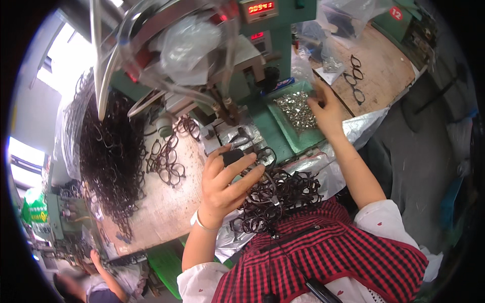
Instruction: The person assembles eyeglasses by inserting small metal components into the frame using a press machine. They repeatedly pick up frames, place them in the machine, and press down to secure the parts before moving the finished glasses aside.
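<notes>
My left hand (222, 184), with a white band at the wrist, is closed around a dark eyeglass frame (267, 157) just in front of the machine's working head (230, 113). A black patch shows among its fingers; I cannot tell if it is a finger cover. My right hand (326, 108) is at the right side of a green tray (294, 145) of small shiny metal pieces (298, 108). Its fingers are bent together, and anything between them is too small to see. Below the left hand, a heap of dark eyeglass frames (288, 194) lies at my lap.
A green machine (280, 28) with red displays stands ahead, with hoses (103, 76) and a plastic bag over it. Many dark frames (113, 151) pile at the left; loose ones (169, 161) lie nearer. More frames (356, 81) rest far right. Another person (103, 280) sits lower left.
</notes>
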A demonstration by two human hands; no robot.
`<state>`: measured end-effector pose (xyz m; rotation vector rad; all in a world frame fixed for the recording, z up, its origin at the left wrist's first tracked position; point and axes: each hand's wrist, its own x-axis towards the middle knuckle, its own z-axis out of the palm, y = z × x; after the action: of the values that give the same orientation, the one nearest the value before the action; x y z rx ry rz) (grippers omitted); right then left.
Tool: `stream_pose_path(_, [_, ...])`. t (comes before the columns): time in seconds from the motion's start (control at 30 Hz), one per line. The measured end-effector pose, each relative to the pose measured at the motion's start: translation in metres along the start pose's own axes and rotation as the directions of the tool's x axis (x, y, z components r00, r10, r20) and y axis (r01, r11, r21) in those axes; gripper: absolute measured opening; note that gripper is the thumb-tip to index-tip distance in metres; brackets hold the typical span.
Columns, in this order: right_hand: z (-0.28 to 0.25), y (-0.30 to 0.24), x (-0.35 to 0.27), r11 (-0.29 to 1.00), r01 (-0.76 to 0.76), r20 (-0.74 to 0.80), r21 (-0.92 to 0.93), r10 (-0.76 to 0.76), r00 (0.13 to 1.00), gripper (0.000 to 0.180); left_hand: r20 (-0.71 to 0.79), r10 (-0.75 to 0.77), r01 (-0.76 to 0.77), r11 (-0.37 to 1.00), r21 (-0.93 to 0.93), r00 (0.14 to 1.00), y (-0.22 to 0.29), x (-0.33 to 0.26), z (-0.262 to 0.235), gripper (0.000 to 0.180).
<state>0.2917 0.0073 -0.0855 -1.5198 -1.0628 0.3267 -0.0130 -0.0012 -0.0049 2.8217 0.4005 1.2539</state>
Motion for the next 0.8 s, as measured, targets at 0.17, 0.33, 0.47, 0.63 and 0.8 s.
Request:
stream_pose_path(0.17, [-0.038,-0.016,-0.046,0.788,0.223,0.231,-0.574,-0.106,0.967,0.034,0.018,-0.035,0.036,0.995,-0.098,0.999,-0.009,-0.007,-0.004,0.031])
stream_pose_path(0.33, [0.01,0.001,-0.036,0.702,0.367,0.216,-0.61,-0.299,0.93,0.019,-0.106,-0.174,0.16,0.978,-0.133,0.979,0.009,-0.018,0.012,0.031])
stream_pose_path(0.47, [0.017,-0.002,-0.022,0.786,0.349,0.199,-0.511,-0.287,0.937,0.012,-0.289,-0.325,0.36,0.93,0.075,0.901,0.039,-0.051,0.008,0.038])
stream_pose_path(0.63, [0.015,-0.009,-0.016,0.766,0.417,0.143,-0.489,-0.401,0.905,0.009,-0.211,-0.71,0.719,0.557,0.416,0.672,-0.053,-0.095,-0.059,0.034])
stream_pose_path(0.8, [0.029,-0.009,-0.015,0.89,0.349,0.072,-0.293,-0.344,0.936,0.011,0.024,-0.77,0.609,0.523,0.596,0.637,-0.141,-0.189,-0.074,0.019])
